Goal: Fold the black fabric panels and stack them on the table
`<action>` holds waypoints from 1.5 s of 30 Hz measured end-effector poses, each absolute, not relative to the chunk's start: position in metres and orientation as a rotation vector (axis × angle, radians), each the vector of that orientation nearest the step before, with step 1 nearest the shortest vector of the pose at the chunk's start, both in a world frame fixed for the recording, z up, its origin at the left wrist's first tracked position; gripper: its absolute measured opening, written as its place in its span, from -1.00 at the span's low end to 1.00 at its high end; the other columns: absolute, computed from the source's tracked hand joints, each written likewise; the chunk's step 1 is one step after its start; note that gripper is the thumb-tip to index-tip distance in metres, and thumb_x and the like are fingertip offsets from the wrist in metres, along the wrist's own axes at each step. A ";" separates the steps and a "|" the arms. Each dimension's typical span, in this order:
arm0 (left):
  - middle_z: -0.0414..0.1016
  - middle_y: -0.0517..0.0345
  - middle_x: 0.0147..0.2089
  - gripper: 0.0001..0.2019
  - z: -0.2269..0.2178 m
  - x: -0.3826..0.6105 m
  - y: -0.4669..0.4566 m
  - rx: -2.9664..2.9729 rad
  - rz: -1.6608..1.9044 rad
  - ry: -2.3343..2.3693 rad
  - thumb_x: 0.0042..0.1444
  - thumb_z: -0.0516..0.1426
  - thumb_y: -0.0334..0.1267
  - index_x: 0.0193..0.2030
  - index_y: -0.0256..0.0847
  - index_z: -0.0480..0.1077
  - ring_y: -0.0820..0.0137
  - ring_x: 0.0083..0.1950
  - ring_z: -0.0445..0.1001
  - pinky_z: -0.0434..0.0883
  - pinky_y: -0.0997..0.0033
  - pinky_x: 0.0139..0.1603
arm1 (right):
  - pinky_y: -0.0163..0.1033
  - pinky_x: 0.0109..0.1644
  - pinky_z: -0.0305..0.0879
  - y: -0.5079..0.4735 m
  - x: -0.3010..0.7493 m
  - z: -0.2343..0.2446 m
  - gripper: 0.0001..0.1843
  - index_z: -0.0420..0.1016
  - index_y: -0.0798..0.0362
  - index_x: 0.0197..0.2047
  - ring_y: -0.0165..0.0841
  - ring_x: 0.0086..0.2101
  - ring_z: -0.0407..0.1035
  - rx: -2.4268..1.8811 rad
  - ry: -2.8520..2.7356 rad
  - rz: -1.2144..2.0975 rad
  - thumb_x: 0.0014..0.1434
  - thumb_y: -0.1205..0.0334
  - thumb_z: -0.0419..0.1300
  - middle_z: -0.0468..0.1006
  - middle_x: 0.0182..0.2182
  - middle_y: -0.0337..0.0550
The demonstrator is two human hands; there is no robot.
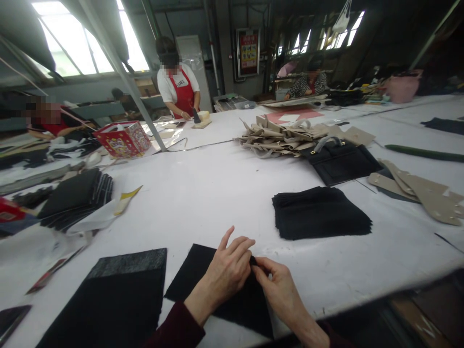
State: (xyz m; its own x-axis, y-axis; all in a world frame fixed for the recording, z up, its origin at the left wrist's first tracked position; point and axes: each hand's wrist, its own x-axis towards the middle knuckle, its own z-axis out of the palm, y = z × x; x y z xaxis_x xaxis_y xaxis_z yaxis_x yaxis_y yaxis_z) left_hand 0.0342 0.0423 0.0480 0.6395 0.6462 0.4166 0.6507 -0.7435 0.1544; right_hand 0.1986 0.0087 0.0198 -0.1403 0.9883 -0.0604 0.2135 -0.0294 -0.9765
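A black fabric piece [197, 276] lies flat on the white table [210, 188] right in front of me. My left hand [226, 273] rests on it with the thumb and fingers pinched at its far right corner. My right hand [277, 285] meets it there, fingers curled on the same corner. A larger black fabric panel [116, 299] with a greyer top band lies to the left. A stack of black fabric pieces [319, 212] sits farther out to the right.
Beige cut parts [282, 135] and a black handbag [340, 162] lie beyond the stack, with beige strips [416, 191] at right. Dark pieces and paper [76, 198] lie at left near a red box [123, 139]. A person in a red apron [179, 87] works at the far end.
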 end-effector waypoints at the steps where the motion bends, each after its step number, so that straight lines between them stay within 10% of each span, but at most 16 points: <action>1: 0.45 0.02 0.12 -0.84 0.049 0.034 0.043 -2.832 -0.727 -1.169 0.24 -0.01 -0.44 -0.20 -0.26 0.39 0.25 0.19 0.36 -0.12 -0.11 0.46 | -0.24 -0.17 0.29 0.009 0.199 0.020 -0.71 0.60 0.05 -0.16 -0.29 -0.31 0.38 -1.333 -1.455 1.249 0.25 0.11 0.10 0.56 -0.36 -0.18; 16: 0.48 0.13 0.11 -0.70 0.040 0.021 0.049 -2.986 -0.928 -1.777 0.11 0.26 -0.30 0.00 -0.06 0.39 0.30 0.18 0.40 -0.04 -0.11 0.41 | -0.22 -0.16 0.25 0.024 0.211 0.010 -0.66 0.60 0.11 -0.17 -0.29 -0.32 0.35 -1.263 -1.277 1.446 0.18 0.03 0.19 0.55 -0.35 -0.16; 22: 0.53 0.21 0.01 -0.93 0.035 0.024 0.054 -2.968 -0.957 -1.726 0.24 0.14 -0.34 -0.18 -0.08 0.42 0.39 0.08 0.46 -0.03 -0.03 0.41 | -0.24 -0.22 0.21 0.022 0.210 0.008 -0.67 0.60 0.11 -0.19 -0.33 -0.36 0.31 -1.258 -1.275 1.487 0.18 0.02 0.19 0.52 -0.40 -0.19; 37: 0.43 0.02 0.05 -0.73 0.033 0.030 0.062 -2.913 -0.647 -1.406 0.19 -0.10 -0.58 -0.10 -0.22 0.29 0.36 0.22 0.34 -0.08 -0.01 0.45 | -0.31 -0.36 0.13 0.023 0.213 -0.001 -0.74 0.55 0.09 -0.26 -0.39 -0.44 0.24 -1.285 -1.283 1.497 0.15 0.08 0.19 0.42 -0.51 -0.27; 45: 0.47 0.15 0.04 -0.76 0.026 0.014 0.055 -2.850 -1.087 -1.826 0.27 0.07 -0.37 0.05 -0.07 0.34 0.32 0.09 0.41 0.36 0.23 0.14 | -0.27 -0.29 0.21 0.028 0.225 -0.007 -0.68 0.52 0.10 -0.19 -0.33 -0.38 0.33 -1.305 -1.316 1.452 0.16 0.03 0.16 0.46 -0.44 -0.22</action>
State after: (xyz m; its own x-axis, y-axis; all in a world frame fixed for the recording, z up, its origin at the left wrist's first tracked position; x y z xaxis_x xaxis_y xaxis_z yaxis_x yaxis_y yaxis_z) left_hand 0.0136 0.0553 0.0255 0.3156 0.9116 0.2634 0.6660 -0.4105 0.6229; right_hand 0.2251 0.0282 -0.0073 -0.1823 0.9653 -0.1870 0.0916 -0.1726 -0.9807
